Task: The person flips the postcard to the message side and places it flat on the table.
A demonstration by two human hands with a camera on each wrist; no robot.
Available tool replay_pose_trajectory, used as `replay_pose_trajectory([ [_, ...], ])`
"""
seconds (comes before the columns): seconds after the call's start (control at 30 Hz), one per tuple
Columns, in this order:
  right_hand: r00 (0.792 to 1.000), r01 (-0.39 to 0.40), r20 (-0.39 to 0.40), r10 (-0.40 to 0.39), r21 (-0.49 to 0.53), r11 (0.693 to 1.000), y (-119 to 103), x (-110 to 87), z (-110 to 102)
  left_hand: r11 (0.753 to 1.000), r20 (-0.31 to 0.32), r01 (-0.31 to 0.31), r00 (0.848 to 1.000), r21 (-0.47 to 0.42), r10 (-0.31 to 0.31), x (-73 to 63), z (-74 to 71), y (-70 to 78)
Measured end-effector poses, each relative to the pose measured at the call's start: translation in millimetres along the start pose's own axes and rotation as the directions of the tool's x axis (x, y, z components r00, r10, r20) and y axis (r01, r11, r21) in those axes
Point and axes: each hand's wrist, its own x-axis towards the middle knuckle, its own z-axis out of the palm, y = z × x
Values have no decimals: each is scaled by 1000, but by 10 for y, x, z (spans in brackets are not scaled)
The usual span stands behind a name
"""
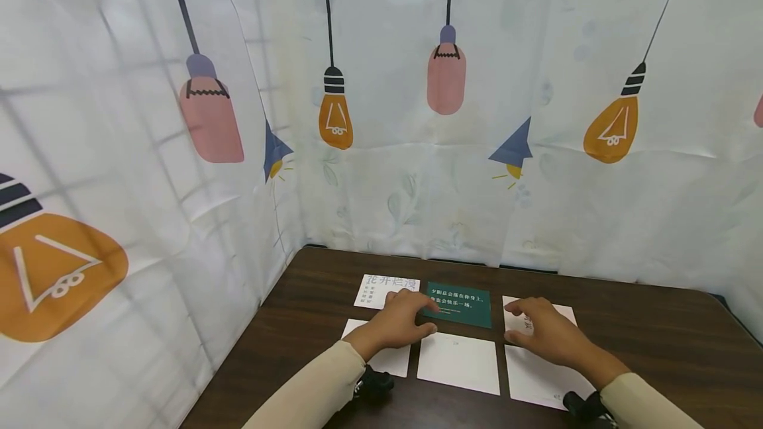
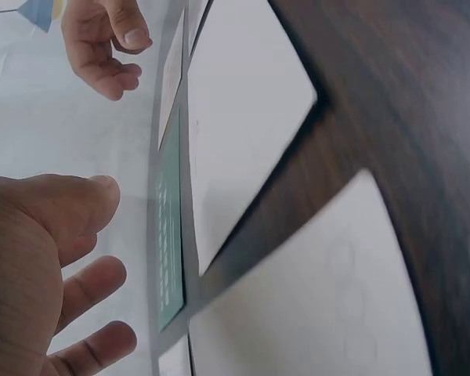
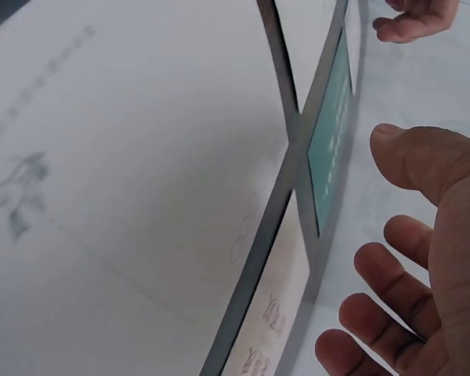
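Cards lie flat in two rows of three. My left hand [image 1: 396,320] hovers over the left side, fingers relaxed and holding nothing. It partly covers a front-left white card [image 1: 390,363], a lettered white card [image 1: 371,291] and the edge of a green card [image 1: 471,310] with white writing. Above the right-hand pair, my right hand [image 1: 545,331] hangs with loosely bent fingers and nothing in them. Under it are a pale card [image 1: 564,312] with dark characters and a white card [image 1: 527,379] bearing a small drawing [image 3: 27,188]. Between the hands lies a plain white card [image 1: 459,366].
The dark wood-grain table [image 1: 656,336] reaches to a white curtain [image 1: 381,184] printed with hanging lamps and bulbs, which stands along its back and left. Black wrist straps [image 1: 375,382] sit at both cream sleeves [image 1: 310,389].
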Motion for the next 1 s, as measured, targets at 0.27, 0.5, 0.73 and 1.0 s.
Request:
replay_pose_trajectory([
  [0.27,1000,23,-1,-23,19,1000,-125,107,52,999,-27,25,999,-25,-26,-56,-78,-133],
  [0.5,1000,11,7,-12,21,1000,-209,181,98,999,-58,43,997,-3,-43,-114,-127,-276],
  [0.73,1000,26,11,-26,16,1000,-272,277,189,998,-82,69,994,-12,-70,-192,-212,-439],
  [1.0,999,43,1,-43,18,999,-387,397,278,993,-100,102,989,-58,-108,-296,-333,-576],
])
